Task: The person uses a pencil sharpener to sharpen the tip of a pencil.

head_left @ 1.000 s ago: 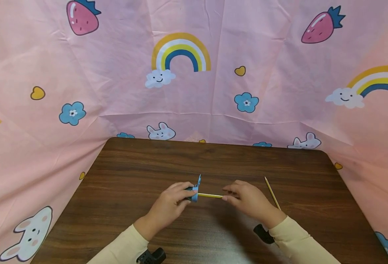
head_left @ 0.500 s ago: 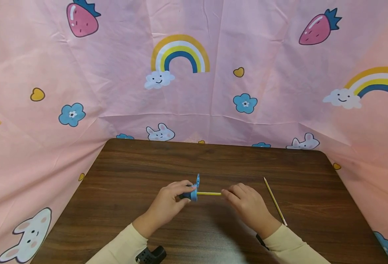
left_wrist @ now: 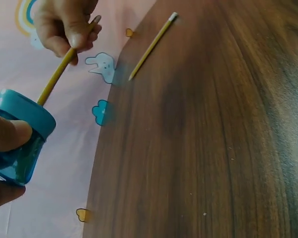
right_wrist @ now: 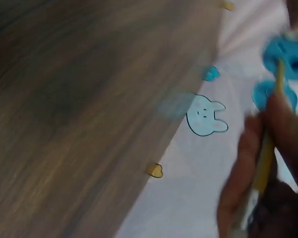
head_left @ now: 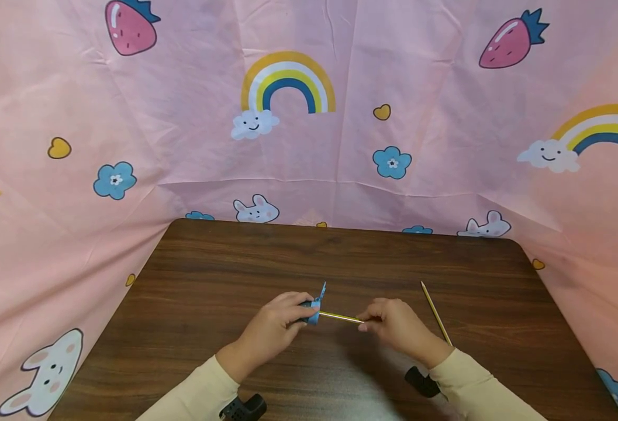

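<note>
My left hand grips a blue pencil sharpener with a see-through shavings container, thumb against its side. The sharpener's lid stands flipped up. A yellow pencil runs from the sharpener's face to my right hand, which pinches it near its rear end. Its tip is hidden inside. Two holes show on the blurred sharpener face in the right wrist view, with the pencil in one of them. Both hands hold their things above the table.
Another yellow pencil lies on the dark wooden table, beside my right forearm, its point toward the far edge. A pink patterned cloth hangs behind the table and along its sides.
My right hand's fingers have rolled round the pencil and back while pinching it. Sharpener and pencil have shifted slightly right, and the pencil now slopes a little more toward me.
</note>
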Action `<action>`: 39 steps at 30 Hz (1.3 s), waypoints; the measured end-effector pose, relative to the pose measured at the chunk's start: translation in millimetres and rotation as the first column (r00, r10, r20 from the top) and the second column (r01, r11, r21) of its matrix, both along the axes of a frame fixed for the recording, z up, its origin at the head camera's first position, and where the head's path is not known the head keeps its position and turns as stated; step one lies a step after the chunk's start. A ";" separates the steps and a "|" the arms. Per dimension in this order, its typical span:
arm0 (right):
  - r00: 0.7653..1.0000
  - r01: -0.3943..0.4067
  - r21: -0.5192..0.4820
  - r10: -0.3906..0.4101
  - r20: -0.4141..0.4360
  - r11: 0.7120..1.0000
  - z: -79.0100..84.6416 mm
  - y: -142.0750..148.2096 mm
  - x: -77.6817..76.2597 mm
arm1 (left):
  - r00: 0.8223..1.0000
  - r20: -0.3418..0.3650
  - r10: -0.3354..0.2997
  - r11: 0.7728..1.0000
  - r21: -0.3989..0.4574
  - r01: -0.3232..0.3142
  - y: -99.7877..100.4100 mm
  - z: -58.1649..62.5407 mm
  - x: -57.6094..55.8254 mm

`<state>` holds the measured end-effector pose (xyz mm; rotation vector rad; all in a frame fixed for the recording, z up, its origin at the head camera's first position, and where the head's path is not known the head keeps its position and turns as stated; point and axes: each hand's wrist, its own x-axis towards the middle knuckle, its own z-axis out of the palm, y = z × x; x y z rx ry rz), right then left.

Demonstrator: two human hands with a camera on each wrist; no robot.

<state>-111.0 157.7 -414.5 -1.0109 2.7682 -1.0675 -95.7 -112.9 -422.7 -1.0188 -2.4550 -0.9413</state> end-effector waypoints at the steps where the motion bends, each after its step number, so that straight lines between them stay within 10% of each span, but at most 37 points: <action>1: 0.986 -0.006 -0.024 0.010 0.168 1.000 2.8 2.3 -2.9 | 1.000 -0.026 -0.015 1.000 -0.002 0.015 -0.3 -1.0 -0.2; 5: 0.818 -0.003 -0.090 0.055 0.572 0.996 10.4 8.7 -15.6 | 0.994 -0.095 -0.056 0.998 0.001 0.057 -0.4 -4.5 -0.1; 9: 0.767 -0.024 -0.107 0.087 0.636 0.994 11.5 10.3 -21.3 | 0.990 -0.124 -0.068 0.997 0.023 0.071 -0.1 -6.7 -0.3; 12: 0.797 -0.024 -0.093 0.076 0.599 0.995 10.7 9.1 -21.5 | 0.991 -0.119 -0.058 0.998 0.031 0.063 0.2 -6.7 -0.8; 15: 0.876 0.006 -0.033 0.011 0.482 0.999 10.8 5.3 -18.0 | 0.997 -0.074 -0.021 0.999 0.039 0.024 -0.1 -5.2 -0.7; 18: 0.967 0.107 0.083 -0.123 0.225 0.991 10.6 -0.5 -10.3 | 0.999 0.013 0.034 0.998 0.046 -0.035 -1.1 -3.6 -0.5; 20: 0.985 0.172 0.125 -0.168 -0.038 0.977 9.0 -3.4 -4.9 | 0.995 0.075 0.068 0.996 0.051 -0.072 -2.3 -2.5 -0.5; 22: 0.932 0.217 0.115 -0.171 -0.320 0.969 5.6 -5.0 -1.2 | 0.987 0.130 0.092 0.993 0.061 -0.100 -3.5 -0.6 -0.8; 25: 0.756 0.202 0.040 -0.130 -0.641 0.978 -1.2 -4.7 -0.3 | 0.976 0.185 0.113 0.987 0.089 -0.131 -4.8 3.4 -0.8; 30: 0.539 0.150 -0.010 -0.090 -0.837 0.989 -12.0 -5.8 -2.4 | 0.968 0.217 0.123 0.983 0.106 -0.149 -5.1 9.5 -0.6; 39: 0.412 0.121 -0.023 -0.071 -0.908 0.992 -19.1 -8.1 -6.7 | 0.930 0.348 0.114 0.983 0.093 -0.156 -3.8 16.1 2.1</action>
